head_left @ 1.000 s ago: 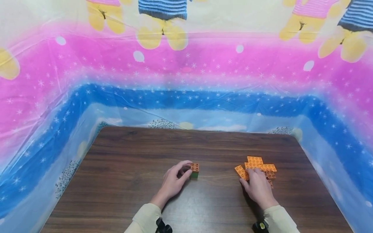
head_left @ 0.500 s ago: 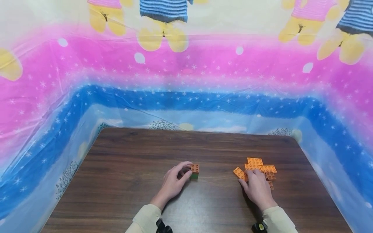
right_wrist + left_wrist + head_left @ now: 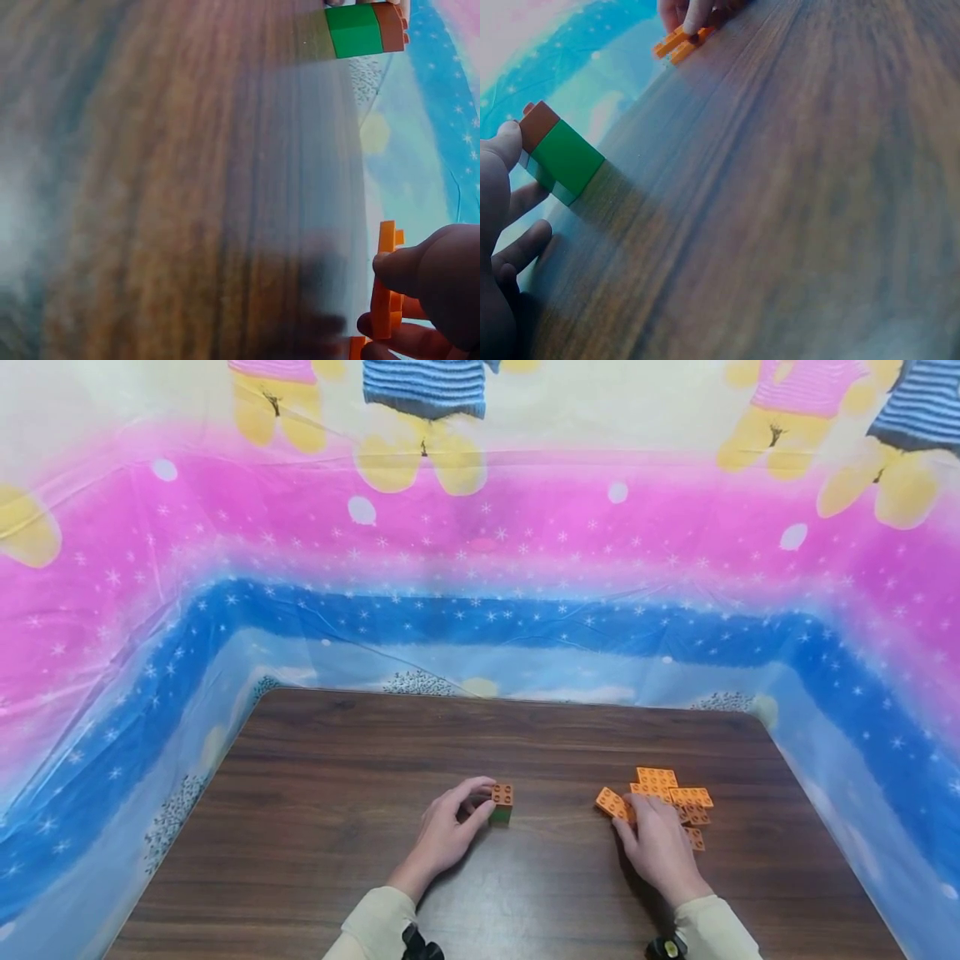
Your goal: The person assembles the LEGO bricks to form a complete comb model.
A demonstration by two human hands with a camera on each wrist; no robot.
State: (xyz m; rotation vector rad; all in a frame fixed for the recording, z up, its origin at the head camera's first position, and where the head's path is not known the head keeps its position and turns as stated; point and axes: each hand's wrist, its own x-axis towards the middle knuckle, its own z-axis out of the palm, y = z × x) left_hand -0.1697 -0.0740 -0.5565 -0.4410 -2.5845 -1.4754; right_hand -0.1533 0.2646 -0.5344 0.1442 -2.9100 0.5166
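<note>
Grips a green block with the left hand, reaching from the left of that green block, with thumb and fingers curved in a pinch about its left side and that of a brown block. Has that brown block stacked squarely on top of the green block, studs upward. Stands upright, as a pair, on a dark wooden table. Pinches an orange brick between thumb and fingers of the right hand, well to the right of the green block. Holds that orange brick studs upward and turned at an angle; cannot tell whether lifted or touching the table. Has more orange bricks farther to the right of the green block, lying close together, partly covered by the right hand. Wears pale sleeves, nearer than the green block, one to its left and one to its right, with a black device at each wrist. Faces a cloth hung behind the green block, past the far edge of the table, banded in pink and blue with white snowflakes.
</note>
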